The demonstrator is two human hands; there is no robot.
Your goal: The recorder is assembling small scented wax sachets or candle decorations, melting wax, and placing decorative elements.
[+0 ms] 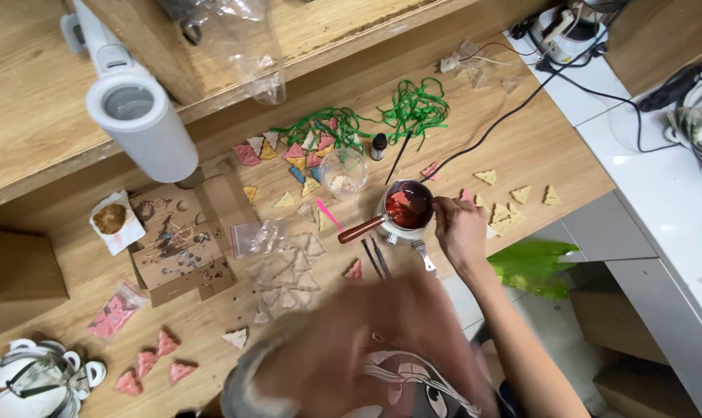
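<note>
My right hand (459,231) reaches over the wooden table (72,255) to a small white pot (407,205) of red liquid with a wooden handle (360,229). Its fingers are pinched together at the pot's right rim; whether they hold anything is hidden. Yellow triangle pieces (509,207) lie just right of the hand. Tweezers (375,255) and a small metal tool (424,255) lie in front of the pot. My left hand is out of sight; a blurred shirt (366,348) fills the bottom centre.
Green cord (413,108), coloured triangles (300,151), a clear cup (343,172) and a small bottle (378,145) lie behind the pot. Stained cardboard (181,240), clear triangles (289,271) and pink pieces (153,364) are left. A white cylinder (138,116) stands tall. A black cable (513,116) runs right.
</note>
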